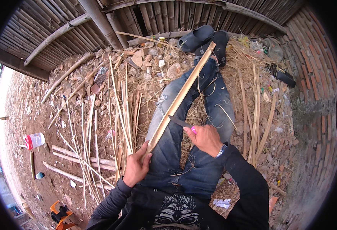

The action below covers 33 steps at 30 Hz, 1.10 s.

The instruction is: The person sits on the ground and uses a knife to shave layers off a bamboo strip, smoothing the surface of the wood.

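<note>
the left hand (137, 165) grips the low end of a long pale bamboo strip (182, 96) mid-frame; the right hand (204, 138) beside it holds a dark-bladed knife (180, 122) touching the strip.

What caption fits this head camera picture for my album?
Left hand grips a bamboo strip while right hand presses a knife against it.

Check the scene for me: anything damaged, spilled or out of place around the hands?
The jeans have a torn patch at the left knee, under the bamboo strip. Thin shavings lie across both legs. The knife in the right hand meets the strip above the left hand. Nothing else stands out.
</note>
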### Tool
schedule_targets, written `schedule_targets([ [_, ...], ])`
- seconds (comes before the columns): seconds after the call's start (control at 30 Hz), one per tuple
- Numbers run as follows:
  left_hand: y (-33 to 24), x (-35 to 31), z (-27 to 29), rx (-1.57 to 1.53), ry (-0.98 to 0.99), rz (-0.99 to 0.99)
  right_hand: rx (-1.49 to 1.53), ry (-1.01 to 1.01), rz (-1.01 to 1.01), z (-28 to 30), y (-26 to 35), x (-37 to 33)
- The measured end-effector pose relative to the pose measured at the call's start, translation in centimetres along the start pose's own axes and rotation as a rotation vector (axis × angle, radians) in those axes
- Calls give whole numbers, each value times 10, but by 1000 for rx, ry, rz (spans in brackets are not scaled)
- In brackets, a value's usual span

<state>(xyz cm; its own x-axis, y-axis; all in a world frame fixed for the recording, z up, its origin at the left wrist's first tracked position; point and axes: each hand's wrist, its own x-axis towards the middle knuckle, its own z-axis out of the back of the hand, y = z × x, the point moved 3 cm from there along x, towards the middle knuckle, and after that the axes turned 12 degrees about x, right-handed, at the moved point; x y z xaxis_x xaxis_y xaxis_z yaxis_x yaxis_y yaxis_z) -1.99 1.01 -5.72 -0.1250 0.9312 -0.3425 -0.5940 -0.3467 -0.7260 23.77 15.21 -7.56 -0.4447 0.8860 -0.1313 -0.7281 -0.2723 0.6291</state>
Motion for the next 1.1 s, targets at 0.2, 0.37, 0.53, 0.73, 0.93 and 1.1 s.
schedule_targets([
  [0.2, 2, -5, 0, -38, -9, 22, 13, -2, -60, 14, -18, 19],
  [0.37, 16, -12, 9, -14, 46, 62, 5, -21, -33, 5, -11, 10],
  [0.53, 32, -30, 18, -5, 7, 5, 51, -141, -85, 21, -27, 29],
  [0.73, 46, -40, 21, 42, 16, 12, -15, -75, -2, 11, -23, 37],
  [0.93, 58, -36, 29, 28, 52, 31, 77, -152, 16, 9, -19, 37],
  [1.1, 67, -56, 37, 116, 79, 85, -34, -297, -78, 31, -47, 57],
])
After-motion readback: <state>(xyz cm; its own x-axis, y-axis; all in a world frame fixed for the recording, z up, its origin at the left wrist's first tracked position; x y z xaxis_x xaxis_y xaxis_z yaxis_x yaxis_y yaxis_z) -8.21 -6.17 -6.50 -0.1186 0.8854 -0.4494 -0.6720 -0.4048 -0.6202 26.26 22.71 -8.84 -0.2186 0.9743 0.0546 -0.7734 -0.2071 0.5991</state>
